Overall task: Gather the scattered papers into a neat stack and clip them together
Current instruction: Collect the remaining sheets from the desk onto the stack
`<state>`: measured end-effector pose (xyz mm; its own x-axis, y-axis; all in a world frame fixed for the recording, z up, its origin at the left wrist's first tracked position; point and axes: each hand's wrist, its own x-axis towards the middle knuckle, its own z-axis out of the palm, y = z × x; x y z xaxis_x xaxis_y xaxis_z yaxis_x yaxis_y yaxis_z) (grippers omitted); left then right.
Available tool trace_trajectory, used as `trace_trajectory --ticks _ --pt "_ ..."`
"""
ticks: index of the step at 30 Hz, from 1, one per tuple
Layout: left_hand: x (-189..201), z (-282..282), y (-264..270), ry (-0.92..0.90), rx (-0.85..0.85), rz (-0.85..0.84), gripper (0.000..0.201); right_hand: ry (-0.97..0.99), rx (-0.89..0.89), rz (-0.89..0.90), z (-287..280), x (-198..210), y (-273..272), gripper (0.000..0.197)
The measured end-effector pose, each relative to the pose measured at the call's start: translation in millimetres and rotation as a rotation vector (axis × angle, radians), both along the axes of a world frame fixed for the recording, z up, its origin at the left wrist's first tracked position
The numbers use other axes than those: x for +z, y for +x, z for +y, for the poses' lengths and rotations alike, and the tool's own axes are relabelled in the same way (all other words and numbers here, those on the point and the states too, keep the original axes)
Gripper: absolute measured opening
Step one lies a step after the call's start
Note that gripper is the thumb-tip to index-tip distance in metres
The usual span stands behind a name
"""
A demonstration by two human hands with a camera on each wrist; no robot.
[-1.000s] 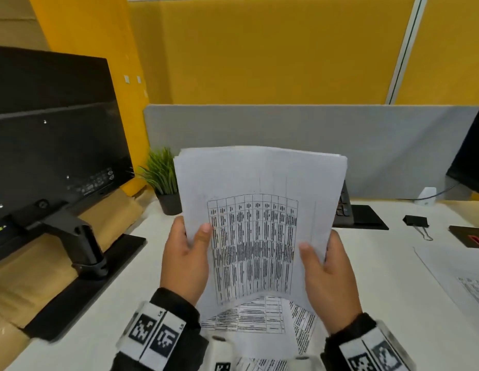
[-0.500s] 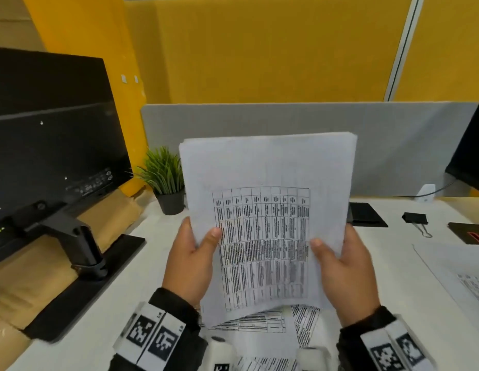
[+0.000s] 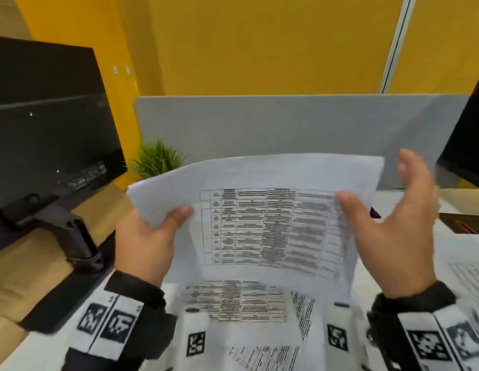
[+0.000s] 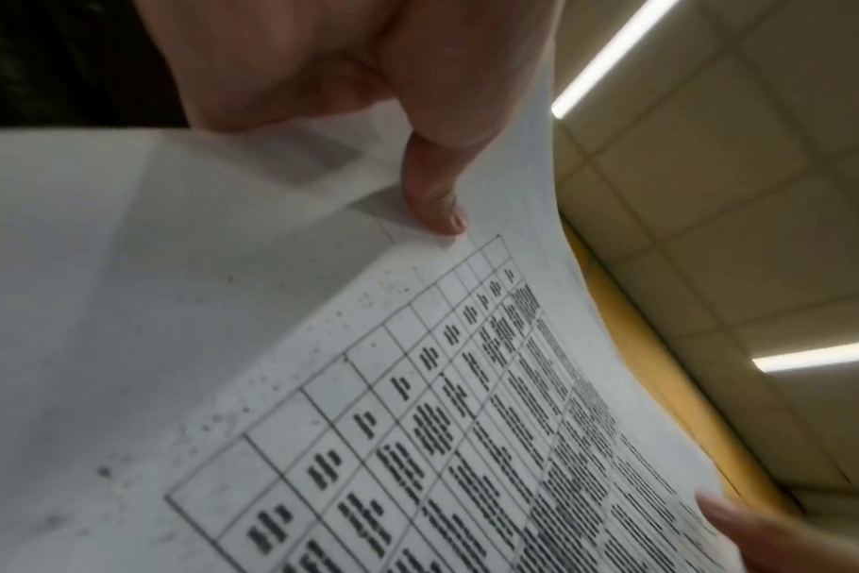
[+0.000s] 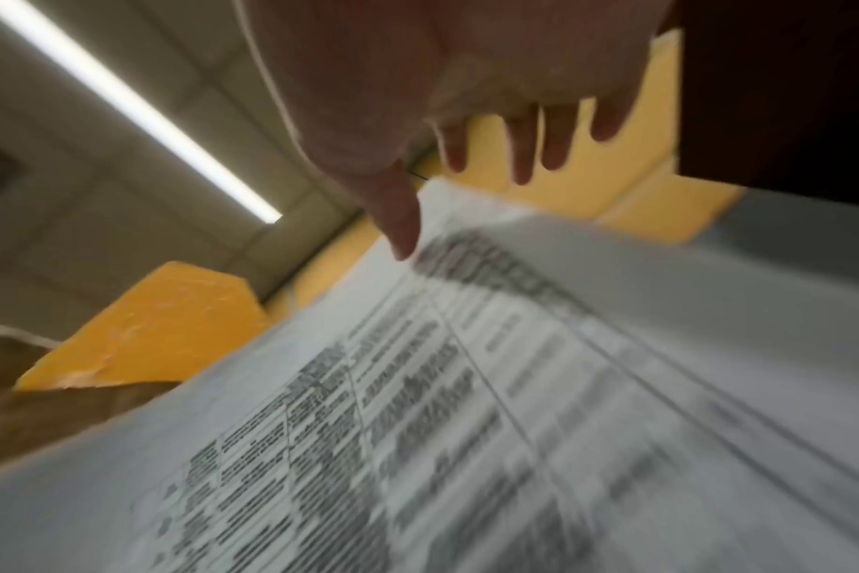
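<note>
Fingers of left hand pinch paper stack's corner

A sheaf of white printed papers is hanging in the air above the pale tabletop, between the left hand at its left edge and the right hand at its right edge. Below it, more loose white printed sheets are lying on the tabletop, and another printed sheet is lying to the right. A black monitor is standing to the left. A small green potted plant is sitting behind the sheaf, in front of a grey felt partition.
</note>
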<state>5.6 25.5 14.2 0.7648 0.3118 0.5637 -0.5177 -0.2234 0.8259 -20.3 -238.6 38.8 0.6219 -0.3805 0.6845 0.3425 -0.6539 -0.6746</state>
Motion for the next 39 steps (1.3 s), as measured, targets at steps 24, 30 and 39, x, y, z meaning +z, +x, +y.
trace_trajectory --ticks 24,30,39 --pt "-38.1 -16.5 -13.7 -0.132 -0.095 0.230 0.042 0.488 0.427 0.397 17.0 -57.6 -11.7 0.028" --pt "-25.3 -14.4 -10.9 -0.201 -0.093 0.161 0.044 0.561 0.485 0.318 9.4 -40.2 -11.7 0.037" --pt "-36.4 -20.5 -10.7 -0.175 -0.099 0.250 0.021 0.562 0.475 0.407 10.0 -46.5 -11.5 0.037"
